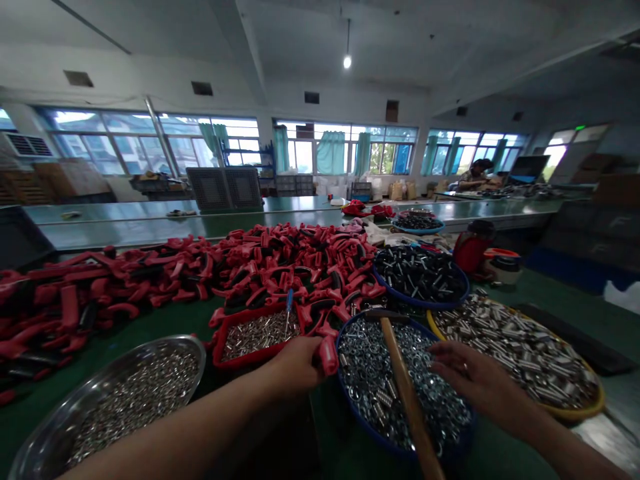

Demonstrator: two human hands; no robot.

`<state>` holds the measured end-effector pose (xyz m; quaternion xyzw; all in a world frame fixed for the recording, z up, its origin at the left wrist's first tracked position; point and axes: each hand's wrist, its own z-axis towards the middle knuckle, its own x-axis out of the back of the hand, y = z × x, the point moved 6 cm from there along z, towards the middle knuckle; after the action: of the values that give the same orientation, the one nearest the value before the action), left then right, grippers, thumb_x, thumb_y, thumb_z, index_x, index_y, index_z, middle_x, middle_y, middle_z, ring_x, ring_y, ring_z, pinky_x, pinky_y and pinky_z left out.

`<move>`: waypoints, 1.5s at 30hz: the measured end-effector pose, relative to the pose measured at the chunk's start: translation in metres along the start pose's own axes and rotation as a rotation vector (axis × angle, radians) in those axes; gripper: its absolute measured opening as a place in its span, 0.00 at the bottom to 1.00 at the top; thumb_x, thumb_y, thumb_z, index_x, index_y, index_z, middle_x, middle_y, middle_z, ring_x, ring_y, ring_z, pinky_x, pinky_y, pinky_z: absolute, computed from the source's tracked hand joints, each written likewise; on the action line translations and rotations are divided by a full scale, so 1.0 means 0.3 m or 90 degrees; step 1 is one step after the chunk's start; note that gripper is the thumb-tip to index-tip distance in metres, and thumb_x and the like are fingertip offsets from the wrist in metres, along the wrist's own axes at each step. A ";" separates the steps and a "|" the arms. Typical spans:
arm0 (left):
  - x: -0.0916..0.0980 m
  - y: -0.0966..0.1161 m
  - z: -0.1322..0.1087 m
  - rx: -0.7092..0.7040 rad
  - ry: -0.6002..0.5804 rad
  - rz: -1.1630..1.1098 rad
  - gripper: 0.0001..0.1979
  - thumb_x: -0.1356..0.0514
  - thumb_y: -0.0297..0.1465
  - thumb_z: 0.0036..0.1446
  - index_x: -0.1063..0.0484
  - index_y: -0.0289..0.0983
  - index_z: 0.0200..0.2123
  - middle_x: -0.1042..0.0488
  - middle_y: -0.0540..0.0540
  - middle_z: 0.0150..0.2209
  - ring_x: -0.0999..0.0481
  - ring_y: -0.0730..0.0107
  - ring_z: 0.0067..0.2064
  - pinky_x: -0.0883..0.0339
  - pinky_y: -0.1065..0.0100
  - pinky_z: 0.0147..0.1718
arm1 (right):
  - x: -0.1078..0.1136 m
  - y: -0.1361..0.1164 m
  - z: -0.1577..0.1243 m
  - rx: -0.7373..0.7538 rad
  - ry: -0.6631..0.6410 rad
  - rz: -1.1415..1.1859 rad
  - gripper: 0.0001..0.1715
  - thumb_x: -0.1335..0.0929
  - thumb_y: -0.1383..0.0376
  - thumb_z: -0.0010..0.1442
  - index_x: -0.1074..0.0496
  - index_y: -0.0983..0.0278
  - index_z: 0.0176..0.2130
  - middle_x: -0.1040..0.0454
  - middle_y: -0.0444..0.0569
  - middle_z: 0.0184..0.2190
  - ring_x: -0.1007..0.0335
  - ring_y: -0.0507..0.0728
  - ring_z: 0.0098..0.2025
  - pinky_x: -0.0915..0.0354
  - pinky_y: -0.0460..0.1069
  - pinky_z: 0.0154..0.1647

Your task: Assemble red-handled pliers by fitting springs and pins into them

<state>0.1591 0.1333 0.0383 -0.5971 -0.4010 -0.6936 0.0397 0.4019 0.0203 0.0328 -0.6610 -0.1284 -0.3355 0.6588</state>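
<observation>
My left hand is closed around a red plastic handle, whose end sticks out past the fingers. It is just in front of a red tray of small metal pins, in which a blue-handled screwdriver stands tilted. My right hand is over the right side of a blue basket full of small shiny metal parts. Its fingers are stretched out and slightly apart, with nothing clearly held. A hammer with a wooden handle lies across that basket.
Red handles are heaped behind the trays. A steel bowl of small metal pieces is at left. At right are a yellow basket of metal cylinders and a blue basket of black parts. A person sits far back.
</observation>
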 end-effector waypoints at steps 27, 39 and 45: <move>-0.092 0.074 0.181 0.062 0.041 -0.031 0.11 0.47 0.26 0.51 0.32 0.35 0.39 0.26 0.44 0.35 0.27 0.65 0.35 0.35 0.67 0.34 | -0.161 -0.005 -0.058 -0.102 0.003 0.435 0.21 0.32 0.53 0.50 0.33 0.61 0.41 0.34 0.43 0.27 0.43 0.48 0.23 0.44 0.42 0.18; -0.145 0.066 -0.082 0.225 0.137 -0.925 0.16 0.32 0.34 0.38 0.30 0.32 0.30 0.31 0.51 0.23 0.33 0.77 0.25 0.38 0.73 0.27 | -0.328 -0.219 -0.044 -0.075 -0.175 0.395 0.17 0.36 0.51 0.54 0.38 0.61 0.34 0.41 0.35 0.18 0.51 0.44 0.15 0.52 0.39 0.13; -0.145 0.032 -0.134 0.213 0.197 -0.959 0.18 0.31 0.35 0.35 0.31 0.33 0.28 0.31 0.52 0.24 0.32 0.77 0.26 0.38 0.73 0.28 | -0.395 -0.213 -0.061 -0.188 -0.226 0.466 0.18 0.34 0.50 0.51 0.39 0.63 0.29 0.41 0.36 0.19 0.53 0.42 0.14 0.60 0.37 0.09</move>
<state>0.1446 0.0840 0.0071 -0.0473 -0.7866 -0.5396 -0.2963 0.2700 0.0413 0.0087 -0.7975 0.0524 0.0241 0.6006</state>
